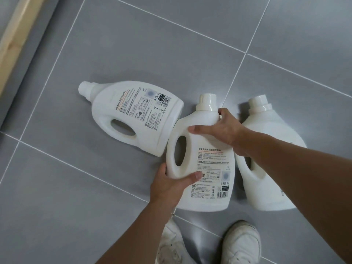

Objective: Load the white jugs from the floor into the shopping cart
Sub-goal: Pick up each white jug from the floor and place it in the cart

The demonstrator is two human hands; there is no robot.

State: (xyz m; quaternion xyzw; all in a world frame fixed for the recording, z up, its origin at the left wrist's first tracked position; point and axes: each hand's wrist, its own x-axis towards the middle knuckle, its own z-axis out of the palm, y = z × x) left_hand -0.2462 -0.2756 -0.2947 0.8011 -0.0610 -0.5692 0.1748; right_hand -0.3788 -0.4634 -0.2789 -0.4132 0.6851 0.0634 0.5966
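White shoes (209, 242) stand at the bottom of the frame, just below the middle jug (202, 161), which lies on the grey tiled floor (133, 44) between two other jugs (133, 115) (266, 159). Lift with both hands and keep the jug level; it likely carries weight. Left hand (171, 185) wraps the handle side, its grip closed on the jug. Right hand (222, 130) clamps the shoulder below the cap (207, 101). No cart is visible.
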